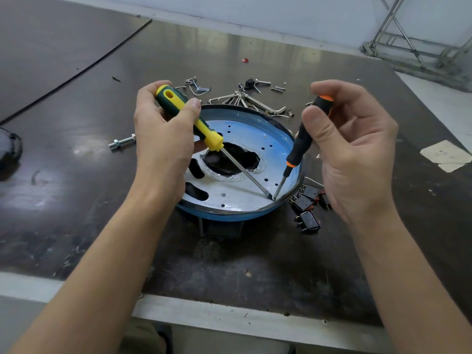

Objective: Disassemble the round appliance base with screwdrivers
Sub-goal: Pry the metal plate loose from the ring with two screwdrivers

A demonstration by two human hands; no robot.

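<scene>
The round appliance base (pixel 268 152) lies in the middle of the dark table, a blue bowl with a metal plate and a dark central hole. My left hand (pixel 161 139) grips a yellow and green screwdriver (pixel 201 126), its shaft slanting down to the right. My right hand (pixel 355 149) holds a black and orange screwdriver (pixel 301 144) by its upper handle. Both tips meet at the plate's near right edge, close to the rim.
Hex keys and loose screws (pixel 252 98) lie behind the base. A bolt with nut (pixel 122 143) sits to the left. Several black rocker switches (pixel 309 205) lie at the right. A dark object (pixel 9 149) is at the left edge, taped paper (pixel 445 155) at the right.
</scene>
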